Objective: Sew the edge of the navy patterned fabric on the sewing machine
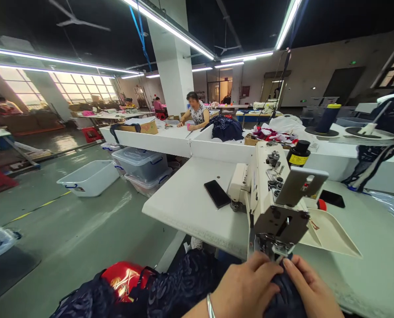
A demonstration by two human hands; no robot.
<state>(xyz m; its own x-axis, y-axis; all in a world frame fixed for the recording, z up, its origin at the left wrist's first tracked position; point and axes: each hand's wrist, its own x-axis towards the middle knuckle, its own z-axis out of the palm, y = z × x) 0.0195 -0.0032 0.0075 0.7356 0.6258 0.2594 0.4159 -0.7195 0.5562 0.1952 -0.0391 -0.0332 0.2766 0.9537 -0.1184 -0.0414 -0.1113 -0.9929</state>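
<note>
- Head view: the navy fabric (pixel 287 291) sits at about 5 o'clock from the middle of what I see, between my two hands, with its upper end just under the head of the sewing machine (pixel 259 190).
- Its visible stretch has its long axis running roughly 12 to 6 o'clock, the far end pointing at 12 into the machine; the near end runs out of sight at the bottom edge.
- My left hand (pixel 246 285), with a bracelet (pixel 210 306) at the wrist, is narrow, fingers bent over the fabric's 9 o'clock side.
- My right hand (pixel 311 287) pinches it at the 3 o'clock side, thumb and forefinger nearly together.
- At 11 o'clock from my hands, a phone (pixel 217 193) lies on the tabletop (pixel 183 198); at 1 o'clock is a cream tray (pixel 335 234).
</note>
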